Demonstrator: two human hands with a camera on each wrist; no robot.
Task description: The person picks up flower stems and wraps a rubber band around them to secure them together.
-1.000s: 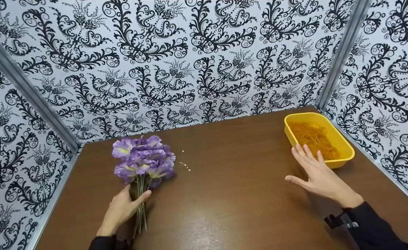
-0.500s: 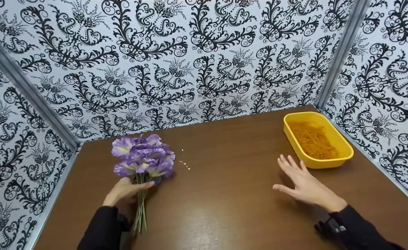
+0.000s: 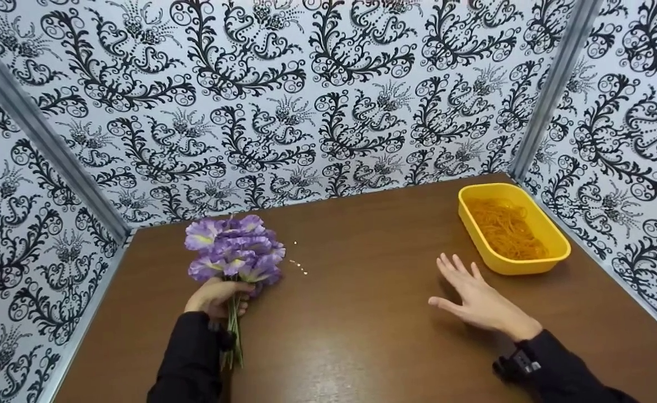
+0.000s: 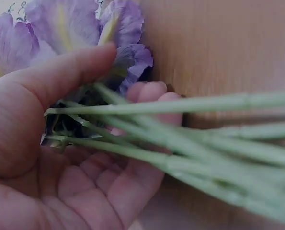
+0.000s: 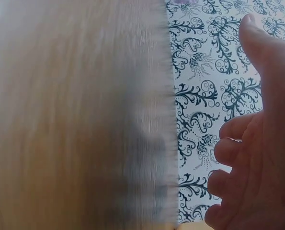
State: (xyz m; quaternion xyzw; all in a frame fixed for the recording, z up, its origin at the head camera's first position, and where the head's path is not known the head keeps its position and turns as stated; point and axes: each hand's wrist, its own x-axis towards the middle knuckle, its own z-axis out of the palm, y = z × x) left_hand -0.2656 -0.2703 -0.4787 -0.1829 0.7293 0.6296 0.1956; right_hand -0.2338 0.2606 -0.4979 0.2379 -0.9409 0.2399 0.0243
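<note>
A bunch of purple artificial flowers (image 3: 236,249) with yellow-marked petals is at the left of the brown table. My left hand (image 3: 216,296) grips its green stems (image 4: 190,148) just under the blooms; in the left wrist view the thumb and fingers curl round them, and the stems run off to the right. My right hand (image 3: 477,299) hovers over the table, fingers spread and holding nothing, left of a yellow plastic tub (image 3: 516,267). In the right wrist view the right hand (image 5: 257,143) shows at the right edge with its thumb raised.
Orange-brown rubber bands (image 3: 505,229) fill the tub at the back right. Small pale specks (image 3: 299,266) mark the brown table (image 3: 351,313) right of the blooms. Black-and-white patterned walls (image 3: 317,112) enclose the back and sides, with grey metal posts at the corners.
My left hand has moved up the stems and closed round them just below the blooms. My right hand has drawn left, away from the tub, with its fingers still spread.
</note>
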